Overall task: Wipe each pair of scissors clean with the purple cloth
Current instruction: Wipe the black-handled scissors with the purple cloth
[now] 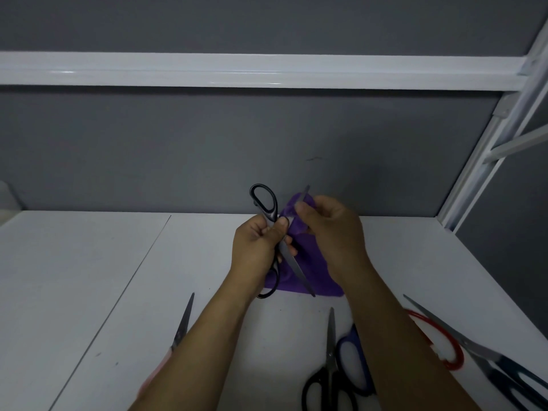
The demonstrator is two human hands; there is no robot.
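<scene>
My left hand grips black-handled scissors near the pivot and holds them above the white table with the blades spread apart. One handle loop stands up at the top; the other hangs below my hand. My right hand pinches the purple cloth around the upper blade, whose tip pokes out above the cloth. The lower blade points down and to the right across the hanging cloth.
Several other scissors lie on the white table: a pink-handled pair at the left, a black pair, a blue pair, a red-handled pair, and a dark teal pair at the right. A grey wall and a white frame stand behind.
</scene>
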